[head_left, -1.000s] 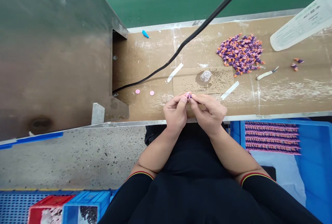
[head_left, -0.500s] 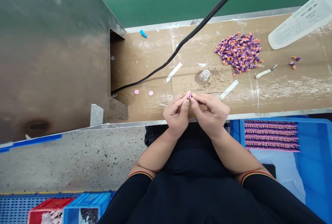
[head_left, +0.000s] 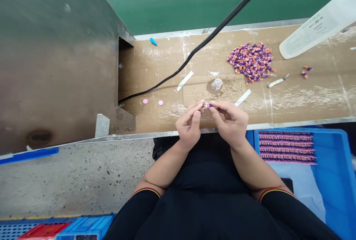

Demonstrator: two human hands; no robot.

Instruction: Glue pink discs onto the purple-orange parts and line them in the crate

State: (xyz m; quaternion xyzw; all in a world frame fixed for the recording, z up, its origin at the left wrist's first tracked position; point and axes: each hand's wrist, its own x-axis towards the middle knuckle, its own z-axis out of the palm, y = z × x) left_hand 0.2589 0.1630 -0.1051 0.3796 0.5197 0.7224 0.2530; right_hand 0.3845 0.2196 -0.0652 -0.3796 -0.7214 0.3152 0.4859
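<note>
Head view, lower centre: left hand [head_left: 189, 123] and right hand [head_left: 230, 123] pinched one small purple-and-pink piece [head_left: 209, 105] between their fingertips over the cardboard-covered bench [head_left: 306, 106], grip unchanged from a moment before.

One purple piece [head_left: 209, 105] pinched between left hand [head_left: 189, 125] and right hand [head_left: 232, 123]; six rows [head_left: 287, 147] lie crated.
Bench holds two pink discs [head_left: 145, 101], two white strips [head_left: 185, 81], one clear cup [head_left: 216, 84], one blue cone [head_left: 153, 41], one white-handled tool [head_left: 276, 82].
</note>
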